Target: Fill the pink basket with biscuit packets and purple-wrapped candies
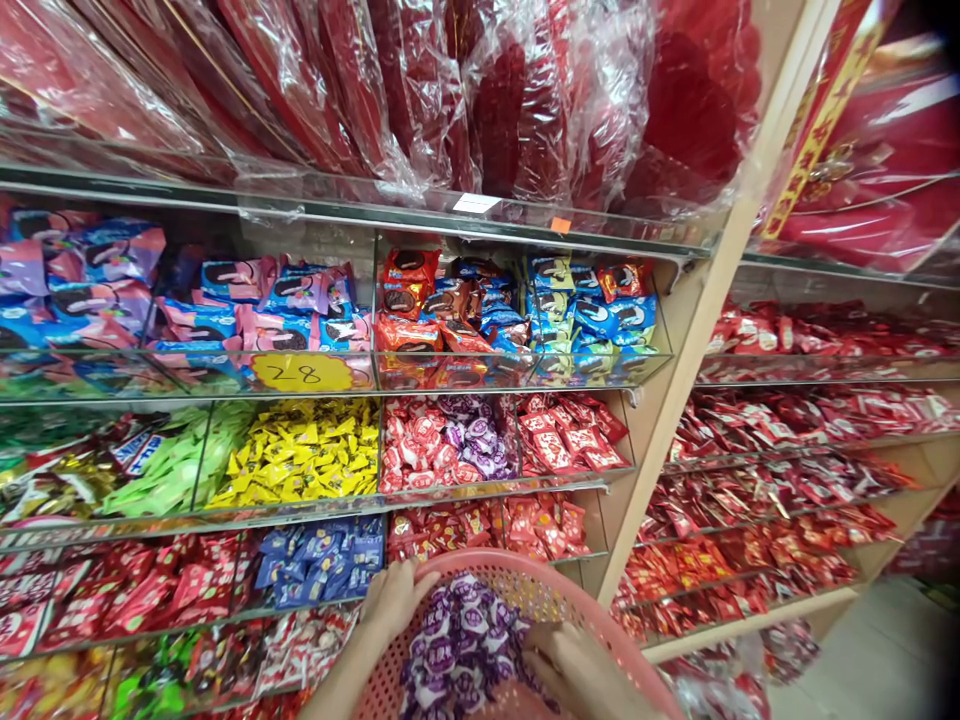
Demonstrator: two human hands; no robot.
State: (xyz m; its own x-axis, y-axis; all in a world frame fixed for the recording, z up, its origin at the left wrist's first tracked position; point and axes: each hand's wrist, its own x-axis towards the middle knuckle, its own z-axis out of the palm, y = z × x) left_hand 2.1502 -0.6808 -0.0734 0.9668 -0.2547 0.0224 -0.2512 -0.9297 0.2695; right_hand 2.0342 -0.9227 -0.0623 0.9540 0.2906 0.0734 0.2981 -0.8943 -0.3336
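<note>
A pink plastic basket (495,562) with a perforated wall is in the lower middle of the head view, in front of the shelves. Purple-and-white wrapped candies (457,640) are heaped inside it. My left hand (396,598) is closed on the basket's left rim, thumb lying along the edge. Inside the basket, at the right side of the heap, is my right hand (562,655). Its fingers are curled against the candies, and what they hold, if anything, is hidden.
Glass shelves hold sorted sweets: yellow packets (300,455), blue packets (322,560), red-and-white and purple candies (480,440), and wrapped cookies (409,290). A yellow price tag (302,372) reads 28. A wooden post (697,360) divides the shelves. Plastic-wrapped red items (420,90) lie above.
</note>
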